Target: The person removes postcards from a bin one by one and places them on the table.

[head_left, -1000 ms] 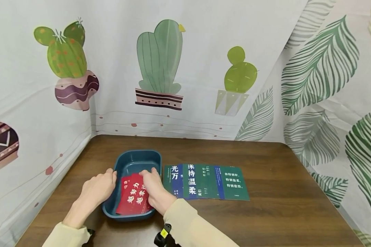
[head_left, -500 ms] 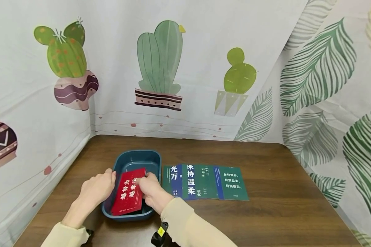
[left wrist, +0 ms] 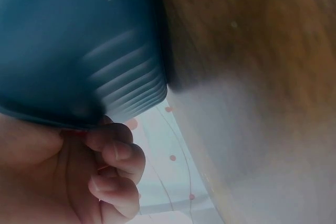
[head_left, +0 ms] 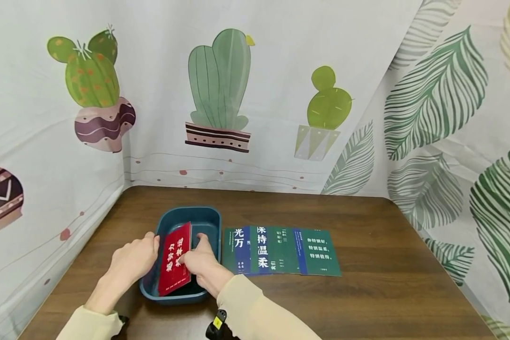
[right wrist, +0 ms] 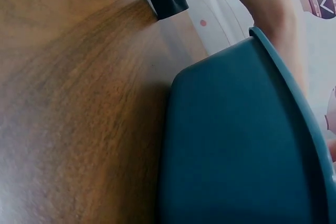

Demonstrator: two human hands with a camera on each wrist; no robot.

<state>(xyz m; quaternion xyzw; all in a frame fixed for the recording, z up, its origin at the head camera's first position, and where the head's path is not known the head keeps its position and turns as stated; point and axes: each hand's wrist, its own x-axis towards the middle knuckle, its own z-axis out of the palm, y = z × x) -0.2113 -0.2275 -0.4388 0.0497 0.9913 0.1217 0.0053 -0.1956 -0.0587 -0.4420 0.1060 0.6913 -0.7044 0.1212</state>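
Note:
A dark blue plastic basin (head_left: 182,299) stands at the left of the table. My left hand (head_left: 134,259) grips its left rim; in the left wrist view that hand's fingers (left wrist: 118,150) curl by the rim. Inside the basin, a red card (head_left: 174,274) with white Chinese characters tilts up along its right side. My right hand (head_left: 206,264) reaches over the right rim and holds the card near its right edge, thumb on the face and index finger pointing away. Its other fingers are hidden. The right wrist view shows the basin's outer wall (right wrist: 231,129), not the hand.
Several green and blue cards with white writing overlap in a row right of the basin, the rightmost a green card (head_left: 323,252). They lie on a brown wooden table (head_left: 365,236). Behind it hangs a white cloth (head_left: 161,118) printed with cacti and leaves.
The red card has been raised at its right side and shifted left within the basin. My right hand moved left with it, its index finger now extended. The left hand stayed on the rim.

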